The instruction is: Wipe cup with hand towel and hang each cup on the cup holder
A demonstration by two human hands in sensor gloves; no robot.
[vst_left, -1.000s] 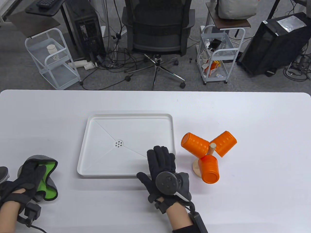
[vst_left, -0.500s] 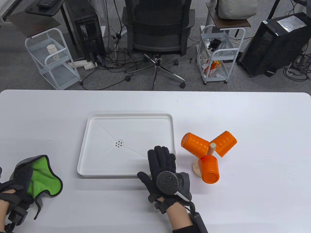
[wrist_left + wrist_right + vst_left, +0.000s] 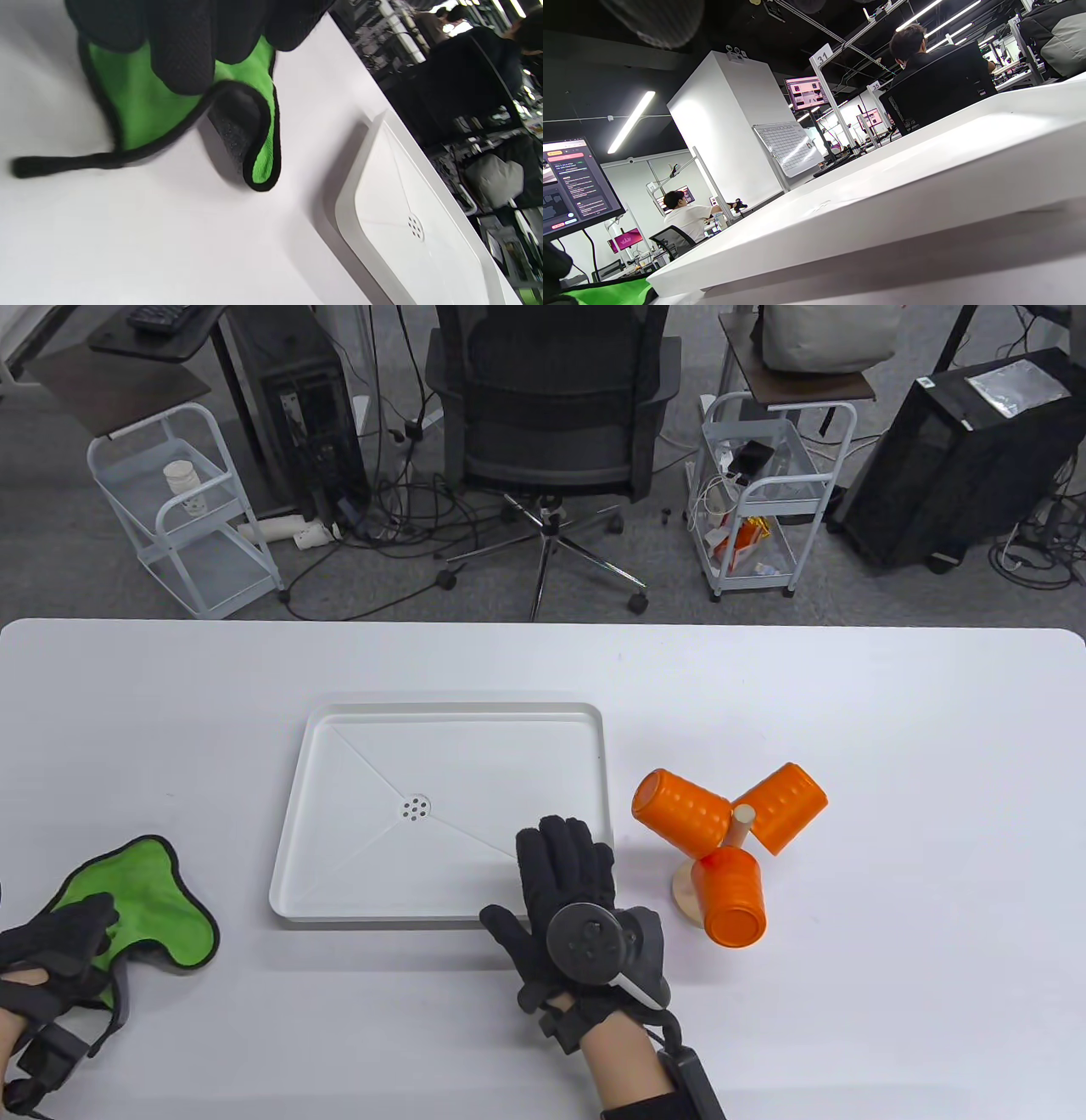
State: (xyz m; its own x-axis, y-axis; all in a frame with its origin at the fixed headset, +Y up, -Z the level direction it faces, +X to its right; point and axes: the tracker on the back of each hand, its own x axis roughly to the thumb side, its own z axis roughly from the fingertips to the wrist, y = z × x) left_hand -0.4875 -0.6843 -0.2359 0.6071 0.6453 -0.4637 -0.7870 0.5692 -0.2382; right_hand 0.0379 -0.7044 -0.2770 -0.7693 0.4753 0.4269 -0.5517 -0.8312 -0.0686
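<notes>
Three orange cups hang mouth-down on the wooden cup holder [image 3: 743, 817]: one on the left [image 3: 681, 812], one on the right [image 3: 780, 806], one at the front [image 3: 734, 897]. The green hand towel [image 3: 144, 908] with a black edge lies spread on the table at the front left. My left hand [image 3: 81, 920] rests its fingers [image 3: 182, 55] on the towel [image 3: 140, 106], one corner of which curls up. My right hand [image 3: 564, 857] lies flat and open over the front right corner of the white tray [image 3: 441, 711], holding nothing.
The white tray [image 3: 382, 237] with a centre drain sits mid-table; its rim [image 3: 882, 199] fills the right wrist view, where the towel [image 3: 606, 292] shows at the bottom left. An office chair [image 3: 551, 398], carts and computer cases stand beyond the far edge.
The left hand has laid the bunched towel down, green side up, and drawn back toward the front left corner. The right hand and the cups have not moved.
</notes>
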